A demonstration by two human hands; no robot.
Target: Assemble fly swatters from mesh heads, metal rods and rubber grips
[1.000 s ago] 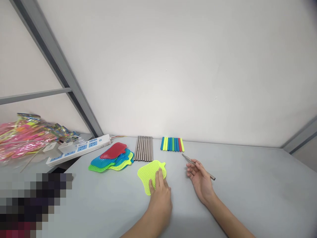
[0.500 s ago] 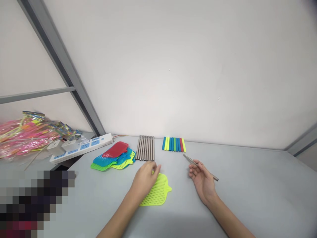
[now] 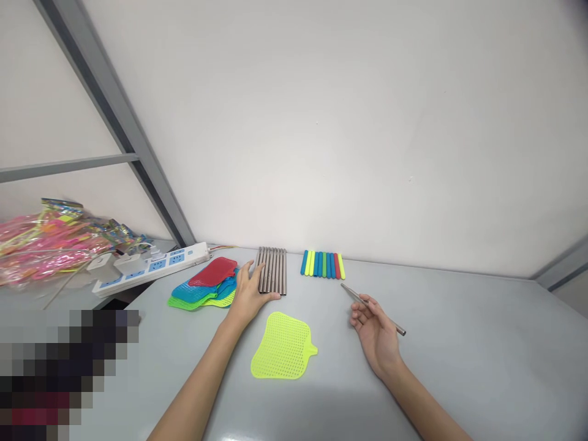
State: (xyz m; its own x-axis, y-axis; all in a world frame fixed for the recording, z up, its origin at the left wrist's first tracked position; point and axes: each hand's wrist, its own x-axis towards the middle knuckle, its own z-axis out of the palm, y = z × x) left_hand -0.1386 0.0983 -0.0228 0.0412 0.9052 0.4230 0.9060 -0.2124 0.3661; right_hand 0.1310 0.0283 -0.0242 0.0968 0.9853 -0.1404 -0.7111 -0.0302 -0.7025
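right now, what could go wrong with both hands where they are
The left hand lies spread at the near ends of the row of metal rods; a nudge might roll them out of line. The right hand holds a metal rod loosely, tip toward the coloured handle sleeves; it might slip or knock them.

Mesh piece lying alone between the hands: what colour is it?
Fluorescent yellow. The mesh piece shows best in the head view.

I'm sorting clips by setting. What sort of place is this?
Probably a small assembly workbench: sorted rows of metal rods and coloured grips, a stack of mesh swatter heads, and a power strip on a plain grey table.
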